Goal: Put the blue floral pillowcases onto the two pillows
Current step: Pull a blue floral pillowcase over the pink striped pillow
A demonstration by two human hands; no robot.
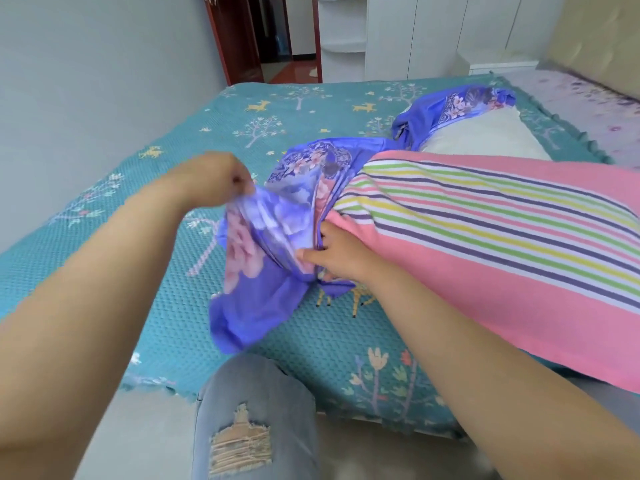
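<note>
Both hands grip one blue floral pillowcase [263, 237] (bunched at its opening): left hand [214, 178] fingers pinching the edge, right hand [341, 254] fingers pinching it beside the striped pillow [502, 244].

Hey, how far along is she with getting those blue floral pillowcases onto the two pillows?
Neither pillow looks fully covered yet. In hand: the left hand and right hand grip the mouth of a blue floral pillowcase at the striped pillow's end. Left: pulling it over, then the white pillow, whose second pillowcase lies bunched against its edge.
</note>
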